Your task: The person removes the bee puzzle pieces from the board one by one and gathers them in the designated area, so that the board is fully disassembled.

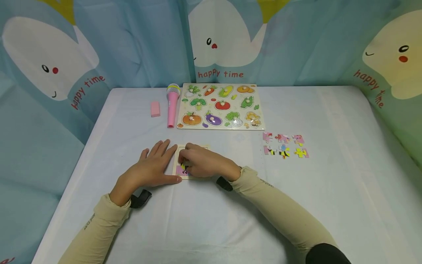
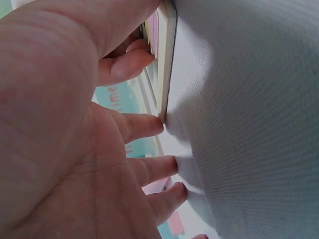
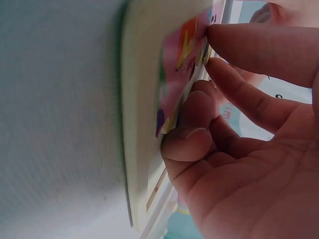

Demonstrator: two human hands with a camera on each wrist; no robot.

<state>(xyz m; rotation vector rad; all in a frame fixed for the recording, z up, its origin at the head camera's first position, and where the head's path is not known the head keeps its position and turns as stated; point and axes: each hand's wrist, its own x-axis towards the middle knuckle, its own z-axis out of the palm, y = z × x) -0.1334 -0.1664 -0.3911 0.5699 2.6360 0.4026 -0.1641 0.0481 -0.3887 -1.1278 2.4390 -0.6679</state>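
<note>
A small wooden jigsaw tray (image 1: 174, 169) with a pale frame lies on the table, its pink picture partly filled with pieces. My left hand (image 1: 150, 172) is spread flat with its thumb and fingers along the tray's left edge, touching the frame (image 2: 168, 64). Over the tray, my right hand (image 1: 206, 161) has curled fingers, and its thumb and index fingertip pinch a puzzle piece (image 3: 205, 54) at the tray's surface. Pink and orange pieces (image 3: 177, 74) show inside the frame in the right wrist view. Much of the tray is hidden under the right hand.
Several loose puzzle pieces (image 1: 282, 138) lie in two rows at the right. Behind the tray stand a vegetable peg board (image 1: 215, 97), a pink toy microphone (image 1: 172, 108) and a pink block (image 1: 155, 109). A printed curtain (image 1: 148, 44) hangs beyond the table's back edge.
</note>
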